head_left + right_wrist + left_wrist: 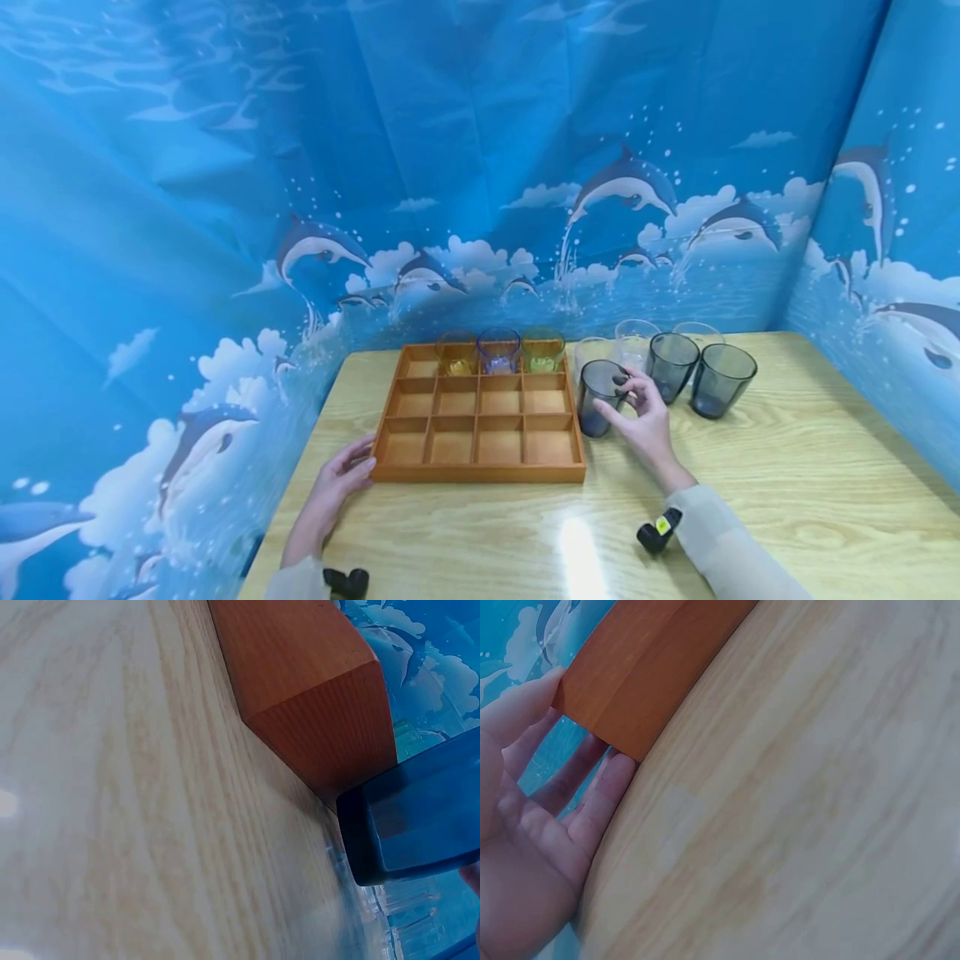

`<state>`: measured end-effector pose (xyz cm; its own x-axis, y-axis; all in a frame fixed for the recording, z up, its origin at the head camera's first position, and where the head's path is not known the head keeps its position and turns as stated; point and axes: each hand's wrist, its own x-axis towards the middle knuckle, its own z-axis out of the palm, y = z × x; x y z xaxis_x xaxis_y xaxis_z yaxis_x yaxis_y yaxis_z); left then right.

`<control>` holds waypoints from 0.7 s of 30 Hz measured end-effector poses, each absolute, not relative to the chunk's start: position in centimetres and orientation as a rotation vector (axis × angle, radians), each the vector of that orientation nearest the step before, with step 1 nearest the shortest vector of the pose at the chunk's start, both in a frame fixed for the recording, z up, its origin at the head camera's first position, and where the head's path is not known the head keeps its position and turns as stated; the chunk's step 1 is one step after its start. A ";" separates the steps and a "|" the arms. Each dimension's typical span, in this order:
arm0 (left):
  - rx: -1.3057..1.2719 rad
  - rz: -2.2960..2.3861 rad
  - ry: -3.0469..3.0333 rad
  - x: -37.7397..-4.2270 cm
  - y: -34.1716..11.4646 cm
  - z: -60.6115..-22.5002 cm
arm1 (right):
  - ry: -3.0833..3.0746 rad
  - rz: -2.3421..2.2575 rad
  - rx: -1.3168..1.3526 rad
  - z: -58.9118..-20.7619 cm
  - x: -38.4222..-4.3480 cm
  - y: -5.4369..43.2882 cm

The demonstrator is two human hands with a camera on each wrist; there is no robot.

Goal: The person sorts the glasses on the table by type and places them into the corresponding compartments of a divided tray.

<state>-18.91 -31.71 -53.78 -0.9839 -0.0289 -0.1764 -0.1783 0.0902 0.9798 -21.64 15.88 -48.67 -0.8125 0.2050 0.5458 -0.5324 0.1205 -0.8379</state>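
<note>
A dark grey glass (592,414) stands close by the right side of the wooden compartment tray (480,473). My right hand (647,423) holds it between thumb and fingers; whether its base touches the table I cannot tell. In the right wrist view the glass (420,814) appears beside the tray's front right corner (322,727). My left hand (341,492) rests against the tray's front left corner, thumb and fingertips touching the wood (630,675). Along the back row sit an amber glass (457,365), a blue glass (498,363) and a green glass (542,363), each in its own compartment.
Two more dark grey glasses, one nearer (672,367) and one farther right (722,382), stand right of my right hand. Several clear glasses (636,335) are behind them, partly hidden. A blue dolphin-printed curtain (480,167) borders the light wooden table (825,467).
</note>
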 end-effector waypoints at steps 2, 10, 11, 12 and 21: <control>-0.218 2.030 2.233 -18.9 -31.7 -53.7 | -1.861 1.757 0.318 -48.7 -21.6 15.8; -0.222 2.022 2.227 -19.0 -31.7 -53.6 | -1.869 1.783 0.335 -48.7 -21.6 15.5; -0.220 2.021 2.229 -19.0 -31.7 -53.6 | -1.869 1.792 0.337 -48.7 -21.6 15.4; -0.222 2.018 2.231 -19.0 -31.7 -53.6 | -1.876 1.792 0.339 -48.7 -21.7 15.4; -0.195 2.025 2.238 -18.8 -31.7 -53.6 | -1.958 1.714 0.334 -49.3 -21.9 15.3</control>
